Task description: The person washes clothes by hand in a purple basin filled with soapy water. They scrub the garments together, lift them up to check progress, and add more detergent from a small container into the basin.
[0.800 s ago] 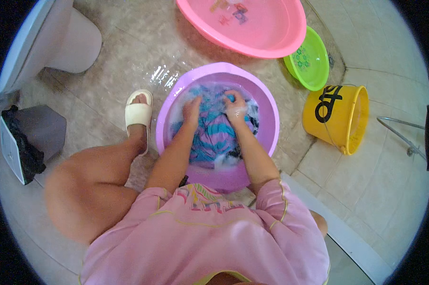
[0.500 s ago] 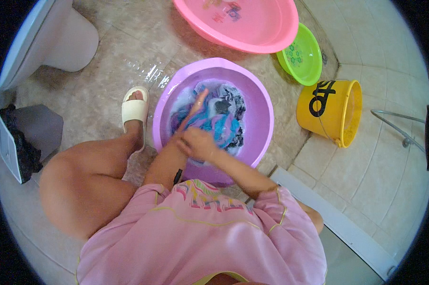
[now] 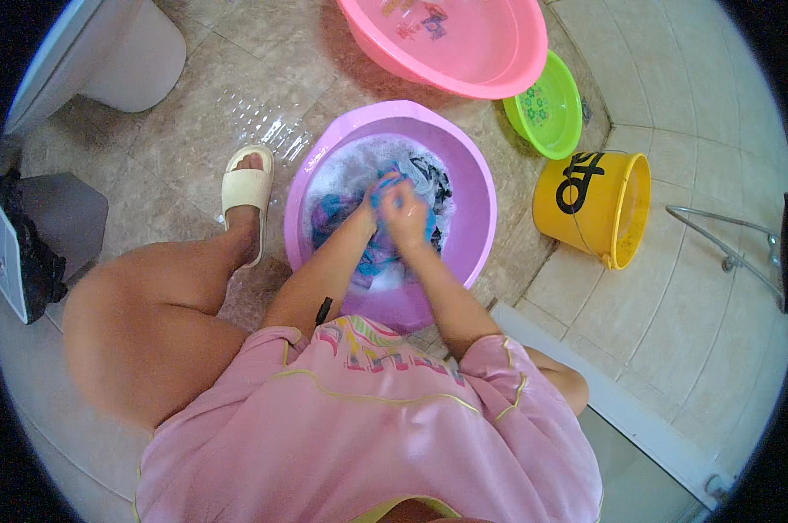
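Observation:
A purple basin (image 3: 478, 196) stands on the floor in front of me, holding foamy water and wet clothes. My left hand (image 3: 378, 193) and my right hand (image 3: 404, 216) are together over the middle of it. Both are closed on a blue and purple garment (image 3: 378, 254), part of which bunches up between them. The rest of the garment spreads through the suds below my wrists. Black and white clothing (image 3: 435, 179) lies at the basin's right inside edge. My left fingers are partly covered by the cloth and the right hand.
Beyond the basin is a large pink basin (image 3: 464, 65), with a green basin (image 3: 546, 109) beside it. A yellow bucket (image 3: 586, 209) is at the right by the tiled wall. At the left are a grey bin (image 3: 67, 218) with a black liner and a white toilet base (image 3: 137, 61).
My right hand has left my left forearm and moved forward to the garment. Both hands now grip the blue cloth together, bunched up, and more foam shows in the basin.

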`<control>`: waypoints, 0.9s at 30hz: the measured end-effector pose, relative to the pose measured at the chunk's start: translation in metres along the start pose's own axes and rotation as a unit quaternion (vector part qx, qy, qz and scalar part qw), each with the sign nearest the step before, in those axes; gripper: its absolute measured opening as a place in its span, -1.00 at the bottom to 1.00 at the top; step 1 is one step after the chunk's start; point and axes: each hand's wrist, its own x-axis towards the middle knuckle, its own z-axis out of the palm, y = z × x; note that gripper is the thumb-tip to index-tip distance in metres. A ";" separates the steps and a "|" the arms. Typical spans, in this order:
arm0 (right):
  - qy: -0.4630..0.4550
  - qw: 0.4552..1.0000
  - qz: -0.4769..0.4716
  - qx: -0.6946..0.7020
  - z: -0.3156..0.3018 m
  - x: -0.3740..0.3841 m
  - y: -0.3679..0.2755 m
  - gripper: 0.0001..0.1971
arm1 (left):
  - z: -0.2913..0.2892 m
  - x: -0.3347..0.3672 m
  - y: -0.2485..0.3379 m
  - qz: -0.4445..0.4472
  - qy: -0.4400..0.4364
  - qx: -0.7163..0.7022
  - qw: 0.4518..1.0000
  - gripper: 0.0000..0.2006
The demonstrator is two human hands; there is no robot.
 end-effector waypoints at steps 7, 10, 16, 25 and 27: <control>-0.363 0.917 0.148 0.075 -0.126 0.027 0.051 -0.68 | 0.148 -0.037 0.059 0.201 0.093 0.419 0.880 -0.72; -0.390 0.915 -0.074 -0.063 -0.131 0.004 0.075 -0.58 | 0.188 -0.060 0.070 0.262 0.039 0.463 0.846 -0.82; -0.307 0.930 0.192 0.058 -0.183 0.010 0.020 -0.72 | 0.184 -0.077 0.077 0.315 0.101 0.520 0.787 -0.83; 0.057 0.987 0.062 0.140 -0.271 0.007 -0.061 -0.75 | 0.216 -0.098 0.058 0.369 0.009 0.448 0.815 -0.82; 0.085 0.977 0.064 0.185 -0.267 -0.004 -0.058 -0.74 | 0.221 -0.102 0.053 0.367 -0.001 0.441 0.819 -0.80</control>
